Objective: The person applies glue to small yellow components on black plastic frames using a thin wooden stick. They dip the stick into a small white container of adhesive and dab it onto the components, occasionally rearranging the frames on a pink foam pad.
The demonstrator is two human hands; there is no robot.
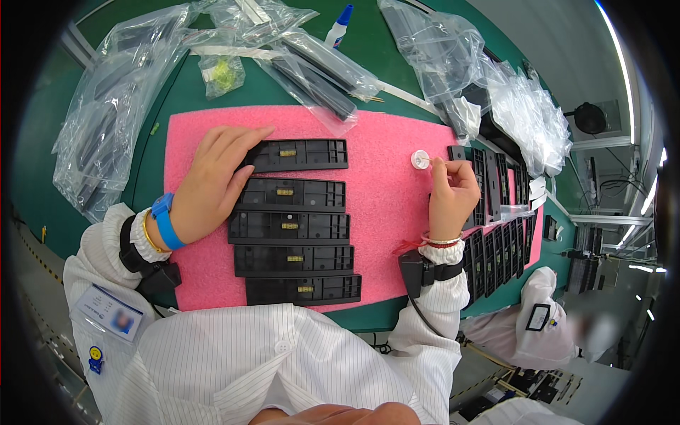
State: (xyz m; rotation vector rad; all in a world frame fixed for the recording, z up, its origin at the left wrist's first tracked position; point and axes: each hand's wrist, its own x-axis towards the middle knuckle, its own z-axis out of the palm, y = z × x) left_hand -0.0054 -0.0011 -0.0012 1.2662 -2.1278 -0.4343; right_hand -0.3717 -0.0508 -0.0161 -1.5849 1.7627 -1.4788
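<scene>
My left hand (216,177), fingers stretched out, rests on the left end of the farthest black plastic housing (319,154). Nearer to me, several similar black housings (312,195) lie in a column, each with a small yellowish insert in its middle. My right hand (453,195) is closed in a pinch on a thin stick (428,160). The stick's tip is at a small round clear cup (419,159) with white in it. Everything here lies on a pink foam sheet (382,212).
Rows of more black housings (489,262) lie at the right. Clear plastic bags (120,99) cover the back left, others (524,117) the back right. A blue-capped white bottle (338,32) stands at the back of the green table (379,319). Another person (528,319) is at the right.
</scene>
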